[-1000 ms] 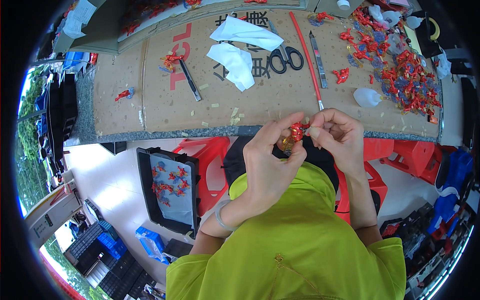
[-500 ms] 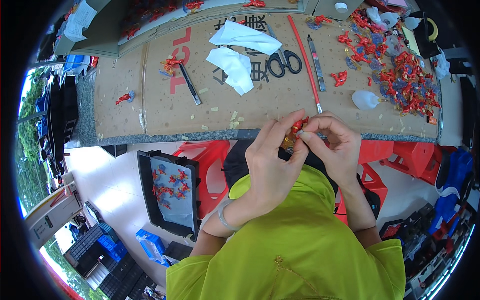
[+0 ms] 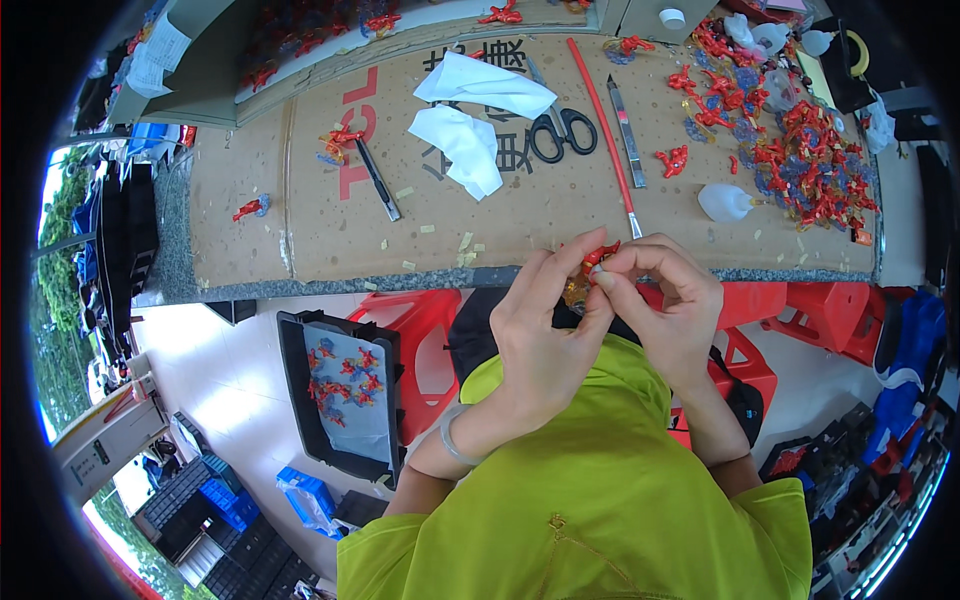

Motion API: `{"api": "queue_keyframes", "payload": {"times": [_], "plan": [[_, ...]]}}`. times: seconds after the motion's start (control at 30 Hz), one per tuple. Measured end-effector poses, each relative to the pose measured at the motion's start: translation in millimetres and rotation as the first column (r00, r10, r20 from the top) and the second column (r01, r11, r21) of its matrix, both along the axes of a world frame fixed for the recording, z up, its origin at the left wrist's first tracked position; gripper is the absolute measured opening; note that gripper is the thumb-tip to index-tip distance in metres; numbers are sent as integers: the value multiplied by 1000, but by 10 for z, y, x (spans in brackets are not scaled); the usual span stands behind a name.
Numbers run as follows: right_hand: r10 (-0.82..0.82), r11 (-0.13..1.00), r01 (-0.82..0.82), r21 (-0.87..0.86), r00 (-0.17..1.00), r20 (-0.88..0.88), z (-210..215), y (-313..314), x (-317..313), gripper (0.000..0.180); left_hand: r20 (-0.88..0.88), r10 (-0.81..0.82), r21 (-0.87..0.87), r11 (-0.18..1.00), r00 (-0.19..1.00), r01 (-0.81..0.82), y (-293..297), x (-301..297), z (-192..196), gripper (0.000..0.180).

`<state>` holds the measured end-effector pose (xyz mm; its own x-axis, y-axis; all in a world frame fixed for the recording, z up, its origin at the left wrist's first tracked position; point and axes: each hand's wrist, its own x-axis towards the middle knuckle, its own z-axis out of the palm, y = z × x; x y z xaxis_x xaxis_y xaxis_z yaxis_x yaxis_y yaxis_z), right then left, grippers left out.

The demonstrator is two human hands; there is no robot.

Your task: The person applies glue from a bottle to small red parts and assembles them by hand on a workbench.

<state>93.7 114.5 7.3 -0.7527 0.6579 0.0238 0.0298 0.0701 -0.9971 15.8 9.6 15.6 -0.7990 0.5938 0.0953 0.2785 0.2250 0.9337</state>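
Between my two hands, just off the table's near edge, is a small red plastic figurine [image 3: 599,254] with a clear yellowish part below it. My left hand [image 3: 545,325] grips it between thumb and fingers. My right hand [image 3: 665,305] pinches at the same figurine with thumb and forefinger; a small pale bit shows at those fingertips, too small to name. Past the hands lies a red-handled brush [image 3: 606,130], its tip toward me. To its right are a metal craft knife [image 3: 627,130] and a white squeeze bottle [image 3: 725,203] on its side.
A heap of red and blue figurines [image 3: 815,165] covers the table's right side. Black scissors [image 3: 563,135], white wipes [image 3: 460,150] and a black utility knife [image 3: 377,180] lie on the cardboard [image 3: 330,230]. At lower left a black tray [image 3: 310,400] holds several figurines beside a red stool [image 3: 430,340].
The view has shifted slightly, so the table things sit a little further left. Both hands remain on the figurine, their fingers changing position only a little.
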Motion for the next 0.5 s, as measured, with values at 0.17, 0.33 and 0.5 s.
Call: {"api": "queue_keyframes", "payload": {"times": [0.17,0.33,0.5], "plan": [[-40,997,36,63,998,50,-82,-12,26,7,201,-39,52,998,979,29,-26,-21,-110,45],[-238,969,243,-45,966,100,-175,159,69,7,485,-69,199,980,872,-33,-75,-96,-60,45],[-441,854,326,405,867,233,-616,374,16,9,515,-94,217,976,852,-23,18,-119,-25,45]]}}
